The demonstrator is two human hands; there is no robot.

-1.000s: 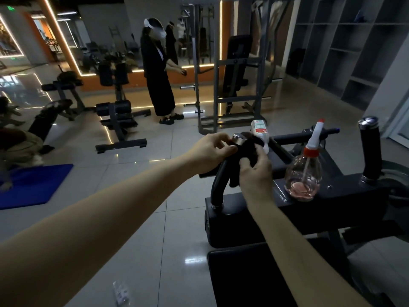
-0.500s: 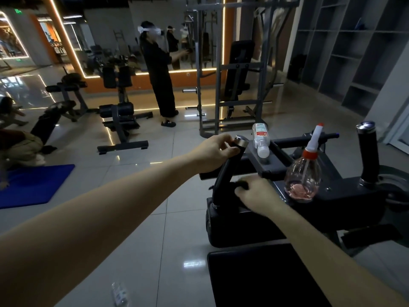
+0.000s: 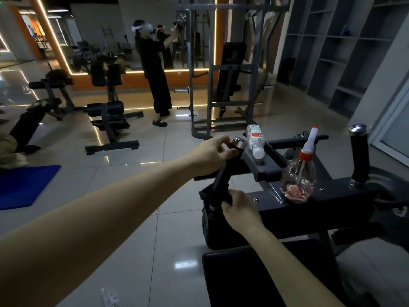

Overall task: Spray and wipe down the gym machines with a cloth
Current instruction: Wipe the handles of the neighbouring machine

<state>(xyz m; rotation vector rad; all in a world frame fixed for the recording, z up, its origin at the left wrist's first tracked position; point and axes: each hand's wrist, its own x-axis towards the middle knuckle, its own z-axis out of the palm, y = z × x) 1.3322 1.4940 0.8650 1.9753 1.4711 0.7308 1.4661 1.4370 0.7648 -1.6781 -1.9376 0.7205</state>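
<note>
holding cloth [image 3: 207,194] at handle [image 3: 223,173] base, right hand [image 3: 240,209] below left hand [image 3: 212,155]

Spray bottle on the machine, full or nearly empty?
Nearly empty: the spray bottle holds only a shallow pink pool at its bottom.

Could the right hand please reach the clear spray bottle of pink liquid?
Probably yes: nothing stands between the right hand and the clear spray bottle, though that hand grips a dark cloth.

glossy tiled floor [image 3: 132,218]; grey shelving [image 3: 345,52]
</note>
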